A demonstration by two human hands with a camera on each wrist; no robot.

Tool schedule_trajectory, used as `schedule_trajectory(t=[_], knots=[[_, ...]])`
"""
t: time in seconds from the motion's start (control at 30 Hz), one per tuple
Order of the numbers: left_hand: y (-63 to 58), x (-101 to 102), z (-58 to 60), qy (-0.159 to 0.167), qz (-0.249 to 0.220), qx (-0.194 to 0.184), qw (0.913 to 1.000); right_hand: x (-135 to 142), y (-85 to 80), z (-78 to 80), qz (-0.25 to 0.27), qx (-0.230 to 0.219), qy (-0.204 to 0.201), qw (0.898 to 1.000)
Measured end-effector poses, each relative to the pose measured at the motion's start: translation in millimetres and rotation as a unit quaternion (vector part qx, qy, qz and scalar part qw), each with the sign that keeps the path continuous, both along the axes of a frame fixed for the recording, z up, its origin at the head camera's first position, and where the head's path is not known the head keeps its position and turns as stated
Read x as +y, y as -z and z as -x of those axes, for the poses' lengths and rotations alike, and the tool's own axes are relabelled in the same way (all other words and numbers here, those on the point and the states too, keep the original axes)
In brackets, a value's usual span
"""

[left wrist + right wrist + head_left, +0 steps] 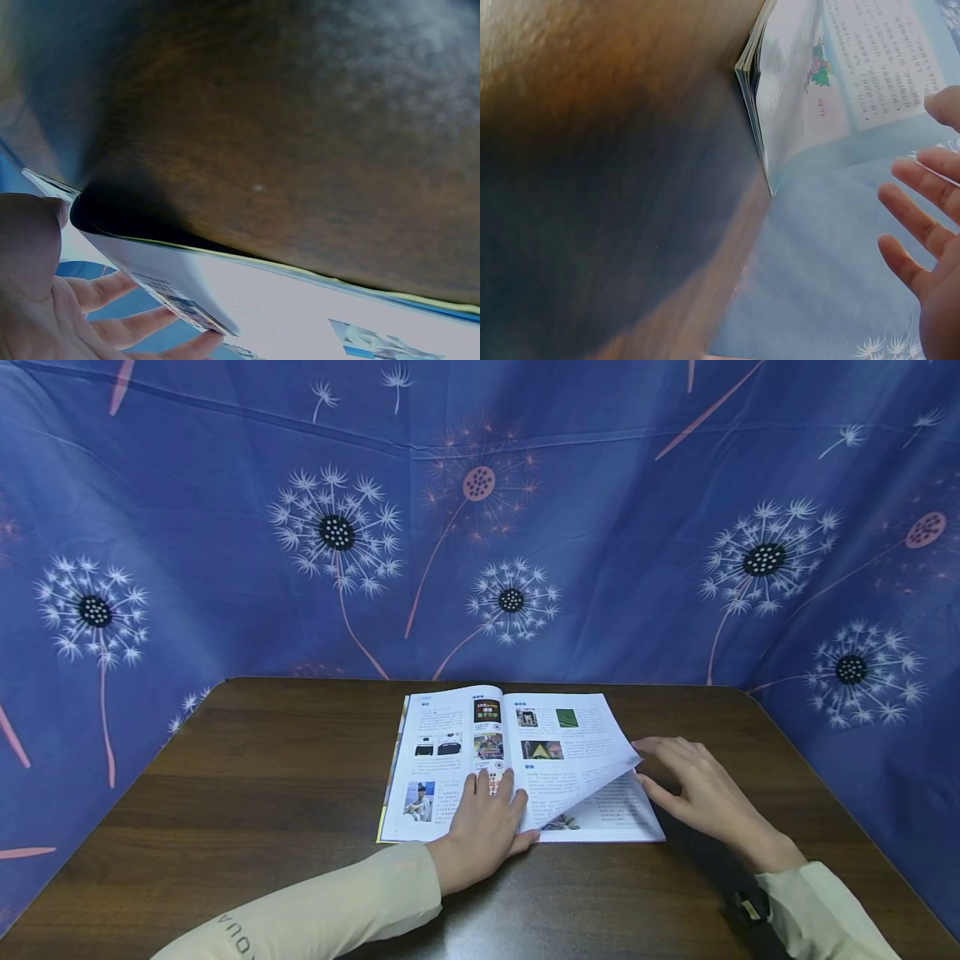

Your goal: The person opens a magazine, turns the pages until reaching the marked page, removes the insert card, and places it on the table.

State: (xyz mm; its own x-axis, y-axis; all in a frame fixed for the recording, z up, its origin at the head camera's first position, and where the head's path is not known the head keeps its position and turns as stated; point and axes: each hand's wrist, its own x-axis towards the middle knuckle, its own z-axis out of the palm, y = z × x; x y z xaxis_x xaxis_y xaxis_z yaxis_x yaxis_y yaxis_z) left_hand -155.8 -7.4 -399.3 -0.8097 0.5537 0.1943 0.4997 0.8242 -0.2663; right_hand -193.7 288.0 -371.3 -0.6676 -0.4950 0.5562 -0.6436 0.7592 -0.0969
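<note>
An open magazine (450,718) with printed text and small photos lies on the table. My left hand (483,822) rests on its left page near the spine, fingers spread and fairly straight. In the left wrist view that left hand (82,315) shows at the lower left, above the page. At the magazine's right edge, my right hand (693,785) holds the corner of a raised page (577,777) between thumb and index finger. Another page (626,814) shows beneath it. The right wrist view shows the right hand (937,247) with its other fingers spread apart.
A dark brown wooden table (262,760) carries the magazine. Behind it and along the sides hangs a blue cloth (600,527) with a dandelion pattern. A dark wrist device (750,907) sits by the right sleeve (817,910).
</note>
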Motion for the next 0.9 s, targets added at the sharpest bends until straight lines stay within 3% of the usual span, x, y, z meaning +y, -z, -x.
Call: schedule_trajectory(t=[0.37,0.9], knots=[[0.5,-3,-1.0,0.002,-0.015,0.018,0.9997,2,2.0,0.9,0.0,0.01,-0.003,1.0],[-0.9,-5,-3.1,0.007,-0.048,0.017,0.9987,-1,14.1,-2.5,-0.057,-0.058,-0.027,0.996]])
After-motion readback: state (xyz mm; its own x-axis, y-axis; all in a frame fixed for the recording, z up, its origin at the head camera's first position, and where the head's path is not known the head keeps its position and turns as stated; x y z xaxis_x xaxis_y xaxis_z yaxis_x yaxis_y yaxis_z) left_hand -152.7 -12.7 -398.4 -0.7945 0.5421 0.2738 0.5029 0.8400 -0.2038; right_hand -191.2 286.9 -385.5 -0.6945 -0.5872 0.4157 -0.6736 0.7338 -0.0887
